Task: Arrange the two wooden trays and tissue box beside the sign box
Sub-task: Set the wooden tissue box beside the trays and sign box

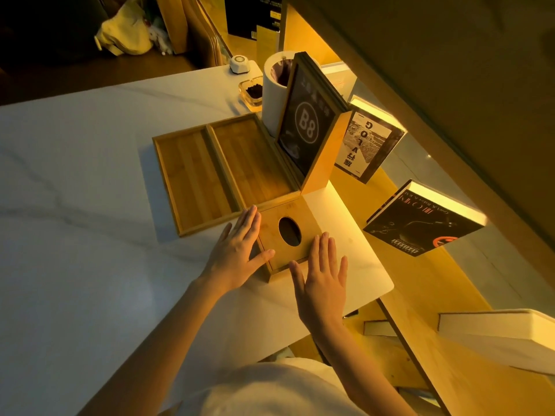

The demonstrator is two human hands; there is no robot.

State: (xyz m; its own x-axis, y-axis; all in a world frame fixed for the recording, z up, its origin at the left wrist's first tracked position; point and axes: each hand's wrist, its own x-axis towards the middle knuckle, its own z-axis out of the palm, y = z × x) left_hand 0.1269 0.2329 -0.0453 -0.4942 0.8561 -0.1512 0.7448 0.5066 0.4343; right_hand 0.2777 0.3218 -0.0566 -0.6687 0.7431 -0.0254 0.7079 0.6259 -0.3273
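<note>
Bamboo tissue box (283, 235), square with an oval slot, sits near the marble tabletop's (75, 205) right edge, touching two slatted wooden trays (222, 169) beside the slanted B8 sign box (306, 127). We see left hand (237, 250) and right hand (322, 280) flat, fingers spread, flanking it.

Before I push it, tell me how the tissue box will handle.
The tissue box looks like rigid wood, so it should slide as one piece. Its low, square shape makes tipping unlikely. The table looks smooth, so it may glide easily; both flat hands, left hand and right hand, could steady it.
</note>
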